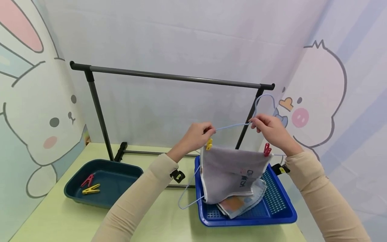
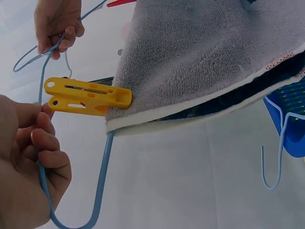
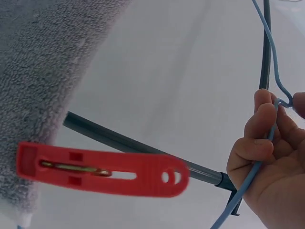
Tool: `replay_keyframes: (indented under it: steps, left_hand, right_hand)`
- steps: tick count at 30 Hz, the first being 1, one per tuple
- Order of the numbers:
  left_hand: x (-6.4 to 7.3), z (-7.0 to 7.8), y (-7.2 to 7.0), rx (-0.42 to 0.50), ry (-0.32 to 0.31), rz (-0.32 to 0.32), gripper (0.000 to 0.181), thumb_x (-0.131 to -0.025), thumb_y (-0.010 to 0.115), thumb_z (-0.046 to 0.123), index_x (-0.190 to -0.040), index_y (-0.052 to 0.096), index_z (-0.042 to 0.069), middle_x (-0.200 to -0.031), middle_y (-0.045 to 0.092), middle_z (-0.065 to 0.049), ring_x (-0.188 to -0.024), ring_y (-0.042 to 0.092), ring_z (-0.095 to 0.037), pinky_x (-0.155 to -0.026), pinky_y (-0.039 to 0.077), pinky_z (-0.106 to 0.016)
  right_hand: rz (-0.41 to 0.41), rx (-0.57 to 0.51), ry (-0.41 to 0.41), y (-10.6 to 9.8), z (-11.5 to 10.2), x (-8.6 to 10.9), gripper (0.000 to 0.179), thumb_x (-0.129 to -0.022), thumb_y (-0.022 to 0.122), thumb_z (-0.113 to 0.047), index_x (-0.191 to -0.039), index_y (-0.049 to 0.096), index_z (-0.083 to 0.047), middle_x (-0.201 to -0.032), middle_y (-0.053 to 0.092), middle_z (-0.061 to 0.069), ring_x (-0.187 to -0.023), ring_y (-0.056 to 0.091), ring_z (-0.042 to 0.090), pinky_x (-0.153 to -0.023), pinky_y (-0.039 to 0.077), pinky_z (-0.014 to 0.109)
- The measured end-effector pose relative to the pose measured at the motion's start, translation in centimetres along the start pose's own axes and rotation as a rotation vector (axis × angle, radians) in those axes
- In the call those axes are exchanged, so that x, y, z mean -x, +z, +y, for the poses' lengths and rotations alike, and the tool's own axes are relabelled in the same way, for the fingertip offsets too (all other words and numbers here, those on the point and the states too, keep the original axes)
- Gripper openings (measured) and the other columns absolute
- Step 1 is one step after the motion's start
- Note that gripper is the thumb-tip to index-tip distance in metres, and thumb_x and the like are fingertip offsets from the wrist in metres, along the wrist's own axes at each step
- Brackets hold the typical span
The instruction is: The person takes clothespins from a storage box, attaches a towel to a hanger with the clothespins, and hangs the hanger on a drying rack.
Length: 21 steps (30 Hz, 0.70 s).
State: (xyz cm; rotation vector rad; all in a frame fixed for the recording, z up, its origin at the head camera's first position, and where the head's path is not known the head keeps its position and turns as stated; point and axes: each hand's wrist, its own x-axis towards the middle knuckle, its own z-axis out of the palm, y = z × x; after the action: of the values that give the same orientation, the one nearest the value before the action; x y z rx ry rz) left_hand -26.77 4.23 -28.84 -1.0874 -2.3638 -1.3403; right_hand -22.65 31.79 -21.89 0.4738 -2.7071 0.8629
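Observation:
A light-blue wire hanger is held up by both hands above a blue basket. My left hand grips its sloping wire near the left shoulder, fingers curled round it in the left wrist view. My right hand pinches the wire just below the hook. Over the hanger's lower bar hangs a grey towel with dark lettering and white edging. A yellow clothespin clips its left corner, and a red clothespin clips the right one. Both hands are apart from the clothespins.
A black clothes rack stands behind. The blue basket below holds a folded patterned cloth; another hanger sticks out at its left. At left, a dark green tray contains a red clothespin and a yellow clothespin.

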Motion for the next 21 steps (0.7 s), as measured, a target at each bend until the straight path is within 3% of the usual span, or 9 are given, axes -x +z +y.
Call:
replay_keyframes:
  steps: [11, 21]
  left_hand:
    - [-0.4, 0.6, -1.1, -0.003, -0.038, 0.032, 0.018, -0.100, 0.048, 0.018, -0.096, 0.065, 0.012, -0.076, 0.058, 0.001, -0.058, 0.044, -0.015, -0.054, 0.035, -0.025]
    - [-1.3, 2.1, -3.1, -0.040, 0.030, 0.097, 0.017, -0.099, 0.051, 0.017, -0.094, 0.064, 0.009, -0.076, 0.058, 0.000, -0.062, 0.045, -0.015, -0.056, 0.036, -0.025]
  right_hand:
    - [0.139, 0.100, -0.028, -0.8, 1.0, 1.0, 0.034, -0.100, 0.045, -0.031, -0.111, 0.064, -0.005, -0.093, 0.063, 0.011, -0.081, 0.051, 0.021, -0.064, 0.043, 0.024]
    - [0.271, 0.097, -0.086, -1.8, -0.2, 0.4, 0.028, -0.099, 0.047, -0.025, -0.106, 0.065, -0.003, -0.089, 0.061, 0.009, -0.072, 0.046, 0.018, -0.059, 0.038, 0.020]
